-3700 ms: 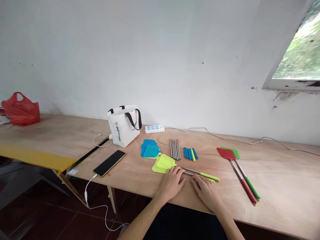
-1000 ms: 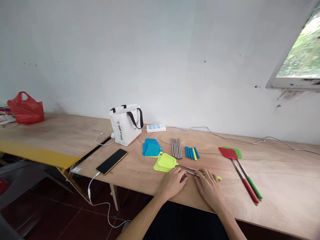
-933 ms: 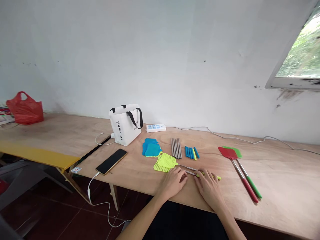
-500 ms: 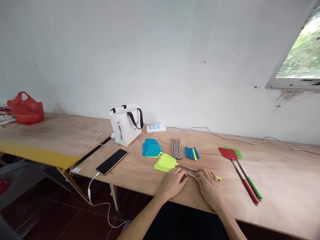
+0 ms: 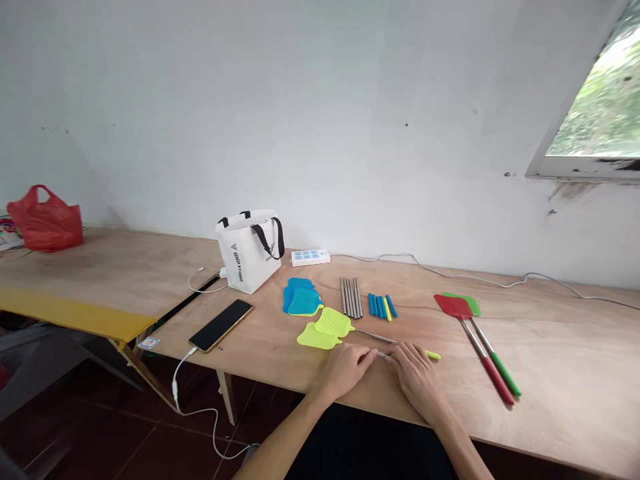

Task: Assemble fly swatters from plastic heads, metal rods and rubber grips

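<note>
Two yellow fly swatters lie at the table's front. One mesh head (image 5: pixel 334 321) keeps its rod and yellow handle (image 5: pixel 432 355) running right. The nearer mesh head (image 5: pixel 317 337) lies a little to the left of my left hand (image 5: pixel 348 368). That hand's fingers are curled and pinch this nearer swatter's thin metal rod. My right hand (image 5: pixel 416 377) sits just to the right, fingers closed over the same rod's handle end, which they hide. The two hands' fingertips almost meet.
Behind lie blue mesh heads (image 5: pixel 300 300), several metal rods (image 5: pixel 350 297) and blue and yellow grips (image 5: pixel 381 307). A red swatter (image 5: pixel 473 340) and a green swatter (image 5: pixel 495 360) are to the right. A white bag (image 5: pixel 249 251), phone (image 5: pixel 220 325) and power strip (image 5: pixel 310 257) are on the left.
The nearer yellow swatter's head has slid left and toward the table's front, out from under the other head. My hands have drawn closer together on its rod.
</note>
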`<action>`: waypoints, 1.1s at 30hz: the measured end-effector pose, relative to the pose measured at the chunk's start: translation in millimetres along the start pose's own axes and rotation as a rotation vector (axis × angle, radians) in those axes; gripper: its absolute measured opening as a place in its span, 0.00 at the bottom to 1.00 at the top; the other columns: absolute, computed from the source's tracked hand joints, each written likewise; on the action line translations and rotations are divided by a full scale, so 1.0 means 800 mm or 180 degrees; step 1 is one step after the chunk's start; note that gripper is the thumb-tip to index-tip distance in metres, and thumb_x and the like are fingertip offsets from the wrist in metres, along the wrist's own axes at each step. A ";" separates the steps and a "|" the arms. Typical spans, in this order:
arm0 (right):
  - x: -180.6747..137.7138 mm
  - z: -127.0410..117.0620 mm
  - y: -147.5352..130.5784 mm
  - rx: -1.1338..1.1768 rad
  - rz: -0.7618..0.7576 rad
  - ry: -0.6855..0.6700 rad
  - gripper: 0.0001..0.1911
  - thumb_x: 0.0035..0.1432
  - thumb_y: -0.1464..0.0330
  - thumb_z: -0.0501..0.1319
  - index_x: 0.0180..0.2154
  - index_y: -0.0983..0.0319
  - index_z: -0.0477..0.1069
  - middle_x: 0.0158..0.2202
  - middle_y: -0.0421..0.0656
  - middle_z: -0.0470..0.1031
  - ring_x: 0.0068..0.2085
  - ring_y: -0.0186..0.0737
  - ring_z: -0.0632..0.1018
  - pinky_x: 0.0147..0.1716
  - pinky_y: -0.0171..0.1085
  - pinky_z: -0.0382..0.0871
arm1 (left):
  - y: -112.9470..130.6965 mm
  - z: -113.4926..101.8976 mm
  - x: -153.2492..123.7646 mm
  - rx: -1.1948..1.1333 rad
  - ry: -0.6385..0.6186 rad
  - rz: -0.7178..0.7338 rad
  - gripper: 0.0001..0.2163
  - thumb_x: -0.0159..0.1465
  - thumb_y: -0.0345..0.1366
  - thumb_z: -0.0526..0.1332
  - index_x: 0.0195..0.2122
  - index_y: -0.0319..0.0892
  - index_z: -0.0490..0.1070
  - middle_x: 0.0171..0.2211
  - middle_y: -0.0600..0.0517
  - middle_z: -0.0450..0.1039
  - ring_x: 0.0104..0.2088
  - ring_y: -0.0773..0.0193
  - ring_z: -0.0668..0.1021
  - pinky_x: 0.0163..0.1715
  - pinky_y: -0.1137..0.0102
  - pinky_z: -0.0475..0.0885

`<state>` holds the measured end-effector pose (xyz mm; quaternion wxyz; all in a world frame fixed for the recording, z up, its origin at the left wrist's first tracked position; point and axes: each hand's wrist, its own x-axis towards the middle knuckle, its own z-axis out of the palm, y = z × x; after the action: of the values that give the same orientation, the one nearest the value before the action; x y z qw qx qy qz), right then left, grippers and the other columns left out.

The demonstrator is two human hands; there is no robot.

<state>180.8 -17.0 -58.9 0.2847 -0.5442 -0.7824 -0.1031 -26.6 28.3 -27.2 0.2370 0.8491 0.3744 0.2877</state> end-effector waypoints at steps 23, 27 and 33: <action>0.001 -0.004 -0.013 0.0336 0.0309 0.0280 0.17 0.75 0.61 0.47 0.51 0.54 0.73 0.41 0.44 0.79 0.42 0.43 0.81 0.42 0.38 0.72 | -0.001 0.020 0.009 -0.3025 0.0777 -0.0801 0.31 0.65 0.64 0.55 0.43 0.38 0.77 0.20 0.56 0.64 0.19 0.69 0.67 0.19 0.75 0.58; 0.003 -0.004 -0.017 0.0023 0.0199 0.0308 0.20 0.76 0.62 0.46 0.42 0.54 0.76 0.35 0.44 0.77 0.37 0.43 0.79 0.40 0.38 0.68 | 0.007 0.024 0.010 -0.3193 0.1108 -0.0833 0.31 0.63 0.65 0.57 0.37 0.37 0.76 0.18 0.57 0.62 0.19 0.69 0.67 0.18 0.76 0.56; 0.007 -0.010 -0.009 -0.0329 0.0143 0.0356 0.20 0.75 0.66 0.46 0.42 0.56 0.77 0.34 0.44 0.78 0.37 0.43 0.76 0.39 0.39 0.62 | -0.008 -0.025 0.016 -0.3415 0.1845 -0.0964 0.26 0.62 0.63 0.61 0.31 0.40 0.72 0.21 0.54 0.67 0.20 0.69 0.69 0.17 0.76 0.60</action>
<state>175.8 -19.0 -48.4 0.3017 -0.5690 -0.7465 -0.1671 -35.6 45.5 -12.7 0.5570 0.4371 0.3432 0.6172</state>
